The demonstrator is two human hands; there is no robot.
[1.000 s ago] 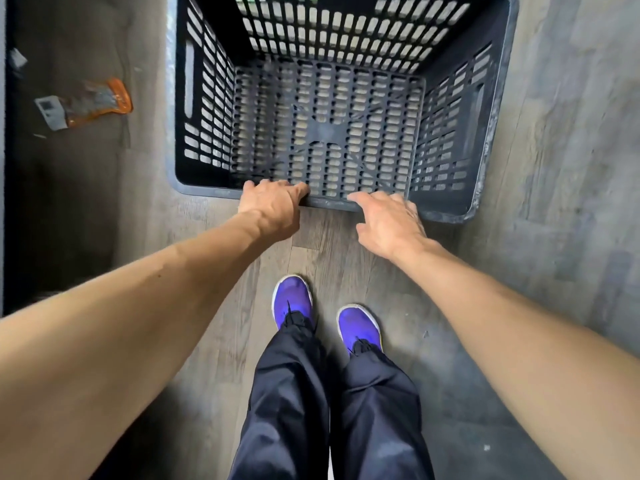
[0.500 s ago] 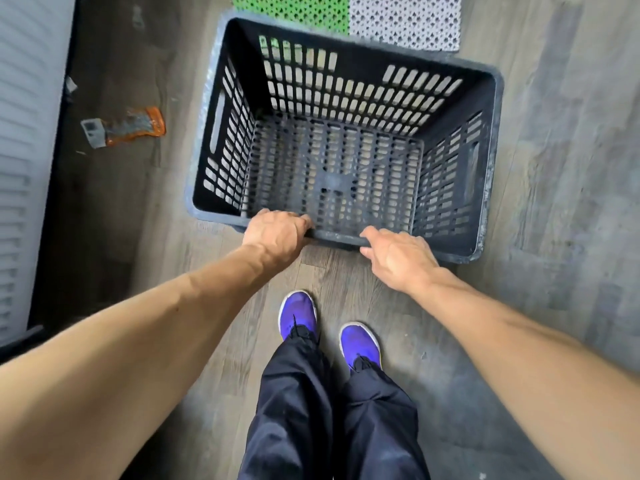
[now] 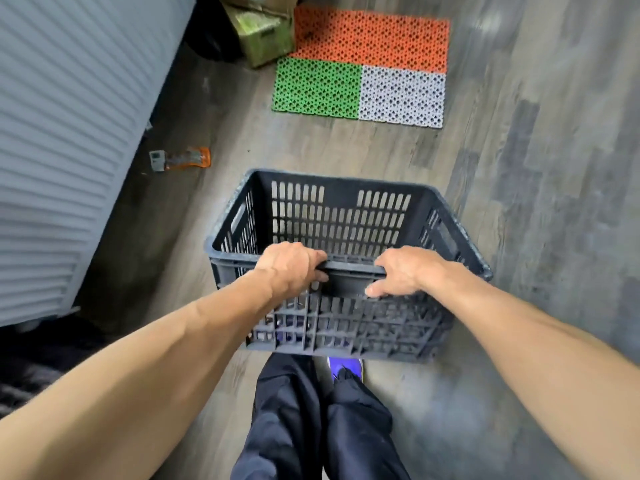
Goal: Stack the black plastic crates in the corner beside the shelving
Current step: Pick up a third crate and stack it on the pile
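Both the left hand [image 3: 289, 266] and right hand [image 3: 410, 271] clamp their fingers on the near rim of the black crate [image 3: 343, 244], apparently lifted above the floor [image 3: 519, 202]; gripped on one side only, it could tip away.

A gray wood-plank floor [image 3: 519, 174] is filling most of the frame. At the top centre, a perforated mat [image 3: 363, 67] is lying flat on it, showing 3 colours: orange across the far half, green at the near left, white at the near right. Just left of the mat, a greenish cardboard box [image 3: 265, 38] is sitting in the top centre, touching or nearly touching the mat's corner. A ribbed gray panel [image 3: 65, 133] is slanting down the upper left. Near its lower edge, an orange packet [image 3: 183, 158] is lying on the floor, left of centre.
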